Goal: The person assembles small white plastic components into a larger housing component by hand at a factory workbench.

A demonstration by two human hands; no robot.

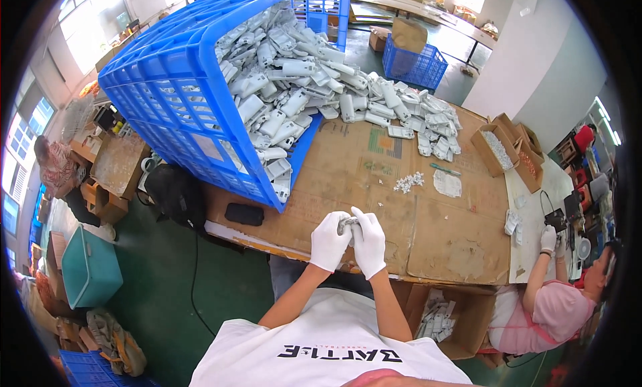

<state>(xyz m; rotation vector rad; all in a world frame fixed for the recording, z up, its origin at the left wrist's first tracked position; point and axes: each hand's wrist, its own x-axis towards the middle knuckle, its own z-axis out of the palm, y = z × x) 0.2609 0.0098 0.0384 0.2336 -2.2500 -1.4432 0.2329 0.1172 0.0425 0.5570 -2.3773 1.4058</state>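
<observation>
Handling looks far from finished, we judge: our white-gloved left hand (329,243) and white-gloved right hand (370,245) pinch one small grey-white piece (347,223) above the brown cardboard-covered table (461,240), while white plastic casings (287,69) heap the tipped blue lattice crate (215,72).

White-gloved hands (330,243), white T-shirt (314,320), black lettering (340,353), grey-blue trousers (285,276)

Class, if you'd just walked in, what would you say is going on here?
The person's white-gloved left hand and right hand together hold a small greyish part at the near edge of the cardboard-covered table. Ahead, white casings spill from a tipped blue crate. A co-worker in pink is at the right.
</observation>
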